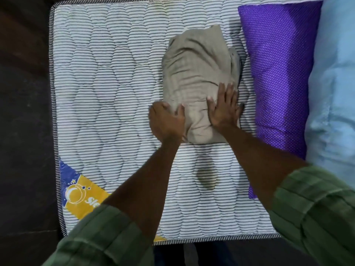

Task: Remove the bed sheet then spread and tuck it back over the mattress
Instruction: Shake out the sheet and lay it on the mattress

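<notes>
The beige bed sheet [197, 73] lies bunched in a wrinkled heap on the bare striped mattress [107, 83], right of the middle. My left hand [166, 121] sits at the heap's near left edge with its thumb on the cloth and its fingers curled against the fabric. My right hand [223, 107] lies flat on the near right part of the heap, fingers straight and spread. Both forearms reach in from the near edge, in rolled-up green sleeves.
A purple dotted pillow [280, 73] lies along the right side of the mattress, touching the sheet heap. A light blue cover [334, 83] lies beyond it at the far right. Dark floor [23, 112] borders the mattress on the left. A blue and yellow label [80, 191] marks the near left corner.
</notes>
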Action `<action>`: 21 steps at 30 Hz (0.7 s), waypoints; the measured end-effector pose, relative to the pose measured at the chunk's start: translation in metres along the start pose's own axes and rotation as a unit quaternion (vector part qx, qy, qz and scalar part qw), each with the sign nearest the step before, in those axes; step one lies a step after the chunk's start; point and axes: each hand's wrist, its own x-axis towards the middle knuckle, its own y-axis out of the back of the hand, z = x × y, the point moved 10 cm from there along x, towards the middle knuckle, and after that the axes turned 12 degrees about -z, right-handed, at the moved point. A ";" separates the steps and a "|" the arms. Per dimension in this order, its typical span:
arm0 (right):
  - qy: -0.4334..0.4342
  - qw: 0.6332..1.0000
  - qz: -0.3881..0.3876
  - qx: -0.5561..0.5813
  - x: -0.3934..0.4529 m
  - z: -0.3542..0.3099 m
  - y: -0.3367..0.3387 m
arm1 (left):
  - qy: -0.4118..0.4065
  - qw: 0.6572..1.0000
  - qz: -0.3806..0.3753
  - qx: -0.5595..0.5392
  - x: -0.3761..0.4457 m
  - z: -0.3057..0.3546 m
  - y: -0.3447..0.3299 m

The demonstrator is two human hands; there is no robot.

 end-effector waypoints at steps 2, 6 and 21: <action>-0.029 0.999 0.021 0.034 -0.020 0.015 -0.006 | 0.072 0.996 -0.053 -0.017 0.024 -0.022 -0.024; -0.020 0.978 0.043 0.203 -0.017 0.020 0.001 | 0.158 0.934 -0.253 -0.198 0.032 -0.048 -0.069; -0.156 0.693 -0.317 0.628 -0.225 -0.017 -0.003 | 0.162 0.814 -0.429 -0.358 -0.137 -0.080 0.087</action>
